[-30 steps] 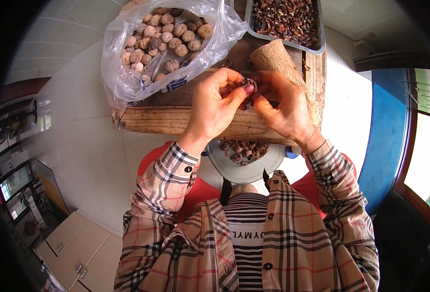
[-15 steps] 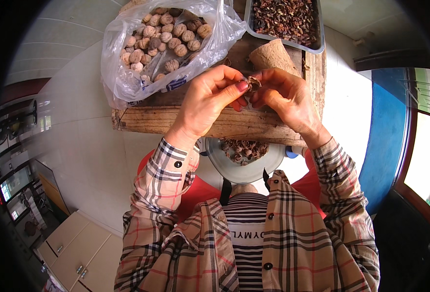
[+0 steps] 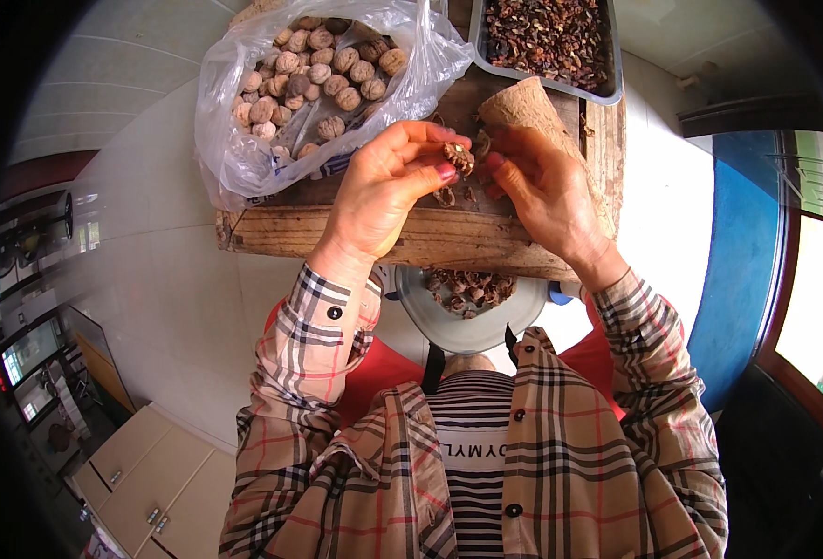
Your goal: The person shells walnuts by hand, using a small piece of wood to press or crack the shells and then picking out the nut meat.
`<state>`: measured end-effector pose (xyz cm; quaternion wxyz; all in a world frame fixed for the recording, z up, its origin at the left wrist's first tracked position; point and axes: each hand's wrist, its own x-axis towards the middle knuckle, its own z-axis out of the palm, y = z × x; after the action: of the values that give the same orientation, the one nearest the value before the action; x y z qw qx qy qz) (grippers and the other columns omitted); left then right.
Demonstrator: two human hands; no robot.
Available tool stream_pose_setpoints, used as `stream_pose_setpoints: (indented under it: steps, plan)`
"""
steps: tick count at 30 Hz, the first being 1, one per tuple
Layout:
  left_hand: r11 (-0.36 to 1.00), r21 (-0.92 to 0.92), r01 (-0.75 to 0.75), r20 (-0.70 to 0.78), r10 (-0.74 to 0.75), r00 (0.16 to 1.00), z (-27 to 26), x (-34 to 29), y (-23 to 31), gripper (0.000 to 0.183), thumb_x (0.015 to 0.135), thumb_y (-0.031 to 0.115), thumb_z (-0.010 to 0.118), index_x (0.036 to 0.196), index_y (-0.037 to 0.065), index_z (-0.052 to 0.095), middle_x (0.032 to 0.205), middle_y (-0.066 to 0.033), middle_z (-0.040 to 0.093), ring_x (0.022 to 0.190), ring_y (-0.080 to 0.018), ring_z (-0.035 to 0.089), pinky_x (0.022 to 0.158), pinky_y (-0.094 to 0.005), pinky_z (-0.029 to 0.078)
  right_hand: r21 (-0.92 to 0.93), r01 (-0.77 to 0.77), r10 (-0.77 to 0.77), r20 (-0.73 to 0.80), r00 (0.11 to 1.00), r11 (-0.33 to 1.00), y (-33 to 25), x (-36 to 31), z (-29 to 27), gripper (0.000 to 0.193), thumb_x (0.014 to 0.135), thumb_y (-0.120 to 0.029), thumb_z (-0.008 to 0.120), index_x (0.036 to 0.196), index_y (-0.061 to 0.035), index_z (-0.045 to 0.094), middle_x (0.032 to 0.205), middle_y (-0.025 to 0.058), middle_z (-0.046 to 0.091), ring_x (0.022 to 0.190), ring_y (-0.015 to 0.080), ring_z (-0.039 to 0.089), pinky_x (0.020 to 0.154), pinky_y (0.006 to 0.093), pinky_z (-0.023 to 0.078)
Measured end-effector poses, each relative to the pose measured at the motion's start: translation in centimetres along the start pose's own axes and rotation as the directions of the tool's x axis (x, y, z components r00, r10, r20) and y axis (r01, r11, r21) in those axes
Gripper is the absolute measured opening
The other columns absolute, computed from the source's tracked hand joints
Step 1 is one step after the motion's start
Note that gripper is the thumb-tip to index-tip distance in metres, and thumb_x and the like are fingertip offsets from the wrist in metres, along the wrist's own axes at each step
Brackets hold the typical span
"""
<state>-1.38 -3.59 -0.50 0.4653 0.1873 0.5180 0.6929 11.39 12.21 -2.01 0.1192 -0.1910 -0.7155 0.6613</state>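
Over the near edge of a wooden table (image 3: 337,226), my left hand (image 3: 384,186) pinches a piece of walnut (image 3: 459,158) between thumb and fingers; a pale broken spot shows on it. Just to its right, my right hand (image 3: 551,191) is closed on a thin bit of walnut shell (image 3: 482,143), partly hidden by the fingers. The two hands are slightly apart. Shell scraps (image 3: 444,197) lie on the wood beneath them. Left of my hands is a clear plastic bag (image 3: 220,140) with several whole walnuts (image 3: 320,73).
A clear tray (image 3: 614,56) of dark brown nut pieces stands at the far right of the table. A tan log-like block (image 3: 526,107) lies behind my right hand. Below the table edge, a pale basin (image 3: 421,312) holds broken shells (image 3: 472,291).
My hands have moved apart from each other. The walnut piece now shows in my left fingers, with a bit of shell in my right.
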Motion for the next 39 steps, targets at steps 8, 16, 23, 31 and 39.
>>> stream_pose_setpoints:
  steps: [8,16,23,31,39]
  plan:
    - [1.000,-0.017,0.008,-0.033,-0.009,0.999,0.4,0.1,-0.4,0.029,0.089,-0.008,0.057,0.117,-0.002,0.058,0.109,-0.0070,0.064,0.099,-0.0118,0.060,0.087,-0.0236,0.049,0.001,0.001,-0.001,0.015,1.000,1.000,-0.2,-0.3,0.2,0.030,0.088,-0.007,0.069,0.114,0.0054,0.059,0.099,0.0133,0.069,0.090,0.0166,0.068,0.079,0.0277,0.056]
    - [1.000,0.018,0.005,0.011,-0.006,1.000,0.6,0.2,-0.7,0.031,0.093,-0.004,0.054,0.124,-0.002,0.055,0.116,-0.0088,0.061,0.108,-0.0153,0.058,0.095,-0.0305,0.049,-0.075,0.139,-0.144,-0.053,0.988,0.987,0.8,-0.1,0.1,0.024,0.086,-0.007,0.070,0.106,0.0033,0.063,0.096,0.0120,0.067,0.084,0.0182,0.068,0.074,0.0283,0.055]
    - [0.998,-0.055,0.037,0.010,-0.037,0.999,0.3,0.1,-0.8,0.031,0.095,-0.001,0.051,0.126,-0.002,0.053,0.117,-0.0100,0.061,0.107,-0.0166,0.059,0.096,-0.0342,0.049,-0.398,0.244,-0.250,0.037,0.967,0.884,-1.4,-0.4,-0.6,0.023,0.081,-0.011,0.075,0.099,0.0007,0.067,0.089,0.0122,0.065,0.069,0.0219,0.065,0.061,0.0322,0.052]
    - [0.998,0.055,0.015,-0.029,-0.014,0.999,0.5,0.0,-1.0,0.026,0.095,0.001,0.056,0.121,-0.003,0.057,0.112,-0.0100,0.063,0.101,-0.0148,0.061,0.090,-0.0293,0.052,-0.165,0.111,-0.114,-0.007,0.994,0.980,0.0,-0.3,-0.3,0.024,0.080,-0.014,0.076,0.097,0.0006,0.068,0.085,0.0140,0.068,0.073,0.0219,0.068,0.066,0.0311,0.054]
    - [0.989,0.146,-0.022,-0.100,0.036,0.994,1.2,-0.1,-1.0,0.020,0.090,-0.003,0.062,0.110,-0.005,0.061,0.103,-0.0080,0.065,0.091,-0.0108,0.062,0.083,-0.0229,0.052,-0.476,0.386,-0.395,0.086,0.915,0.790,-1.2,-0.3,-0.7,0.016,0.079,-0.010,0.072,0.090,0.0014,0.068,0.080,0.0147,0.068,0.072,0.0291,0.068,0.064,0.0357,0.054]
